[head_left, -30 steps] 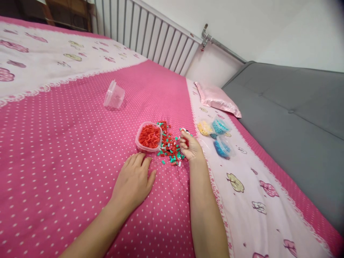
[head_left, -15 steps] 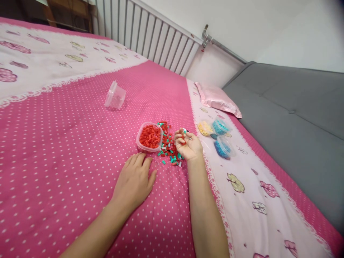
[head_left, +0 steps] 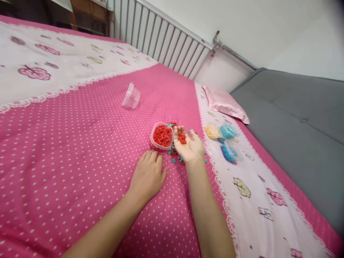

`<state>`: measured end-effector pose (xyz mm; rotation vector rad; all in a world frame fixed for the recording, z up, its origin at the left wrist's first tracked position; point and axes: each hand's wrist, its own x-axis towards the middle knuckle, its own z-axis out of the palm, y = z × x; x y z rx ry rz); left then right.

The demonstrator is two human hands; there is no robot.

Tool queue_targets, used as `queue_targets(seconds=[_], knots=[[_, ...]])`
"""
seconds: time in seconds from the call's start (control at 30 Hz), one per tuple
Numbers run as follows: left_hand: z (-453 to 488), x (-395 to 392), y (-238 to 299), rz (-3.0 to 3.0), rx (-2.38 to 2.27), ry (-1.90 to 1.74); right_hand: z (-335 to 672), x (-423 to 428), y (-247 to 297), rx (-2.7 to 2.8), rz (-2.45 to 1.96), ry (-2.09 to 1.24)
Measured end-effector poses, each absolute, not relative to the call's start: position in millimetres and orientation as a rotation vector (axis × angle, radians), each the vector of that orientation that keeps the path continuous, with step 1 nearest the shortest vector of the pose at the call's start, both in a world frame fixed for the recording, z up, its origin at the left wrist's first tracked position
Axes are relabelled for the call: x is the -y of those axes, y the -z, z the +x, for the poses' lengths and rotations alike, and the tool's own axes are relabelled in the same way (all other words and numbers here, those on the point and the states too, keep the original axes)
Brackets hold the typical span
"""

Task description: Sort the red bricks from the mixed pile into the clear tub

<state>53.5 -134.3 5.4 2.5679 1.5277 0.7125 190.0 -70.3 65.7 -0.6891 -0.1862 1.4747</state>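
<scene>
My right hand (head_left: 189, 146) is turned palm up just right of the clear plastic tub (head_left: 153, 142), cradling several small red bricks (head_left: 182, 138) near its fingers. Red building bricks (head_left: 162, 135) fill that tub. Loose bricks in red, green and white, the green bricks (head_left: 173, 161) among them, lie on the bedspread under and around my right hand, which partly hides them. My left hand (head_left: 149, 173) rests palm down on the bedspread, fingers stretched out, with the fingertips close to the tub's near side. Nothing shows in it.
An empty clear tub (head_left: 131, 96) lies on its side farther back on the pink bedspread (head_left: 88, 143). To the right stand tubs of yellow pieces (head_left: 212, 132), teal pieces (head_left: 227, 130) and blue pieces (head_left: 229, 152). Beyond are a pink pillow (head_left: 225, 104) and a grey headboard (head_left: 295, 125).
My right hand has moved left against the tub and its curled fingers have unfolded, showing red bricks on the palm. My left hand stays beside the tub. The camera view has shifted.
</scene>
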Motion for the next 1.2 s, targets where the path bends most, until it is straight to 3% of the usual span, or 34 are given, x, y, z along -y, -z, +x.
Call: queue_targets(seconds=[0.4, 0.7, 0.83, 1.07, 1.2], knots=[[52, 134, -4, 2.500, -1.489, -0.770, 124, 47, -60, 0.588, -1.006, -1.142], [50, 136, -2, 2.499, -1.481, -0.809, 153, 91, -69, 0.784, -1.074, -0.867], [47, 136, -1, 2.497, -1.451, -0.846, 225, 143, -48, 0.717, -1.404, -0.552], [32, 145, -3, 2.595, -1.268, -0.834, 343, 275, 16, 0.888, -2.476, -0.065], [9, 156, -2, 2.665, -1.190, -0.804, 346, 309, 39, 1.289, -2.476, 0.345]])
